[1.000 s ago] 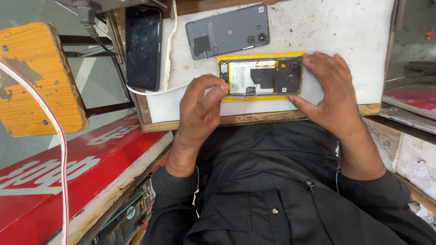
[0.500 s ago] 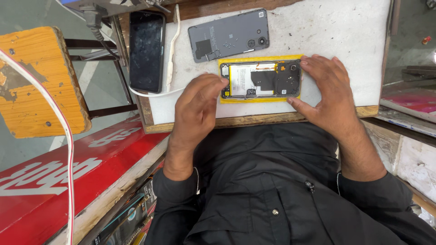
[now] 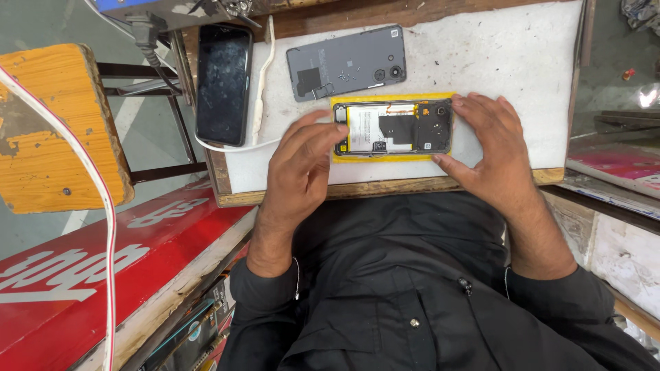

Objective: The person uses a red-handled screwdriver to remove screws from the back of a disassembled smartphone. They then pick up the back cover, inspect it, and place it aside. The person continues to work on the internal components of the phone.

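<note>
- Opened phone (image 3: 393, 128), back off, lies on a yellow pad (image 3: 392, 157) at the white bench's (image 3: 522, 62) near edge.
- Left hand (image 3: 299, 175), fingers loosely extended, touches its 9 o'clock end; best press lightly there.
- Right hand (image 3: 496, 148), spread open, steadies the 3 o'clock end.
- Grey back cover (image 3: 346, 63) lies at 11 o'clock.

Matt grey plastic back cover (image 3: 346, 63), glossy black glass phone (image 3: 223, 84), rough white worktop (image 3: 522, 55), worn wooden stool (image 3: 55, 130)
</note>
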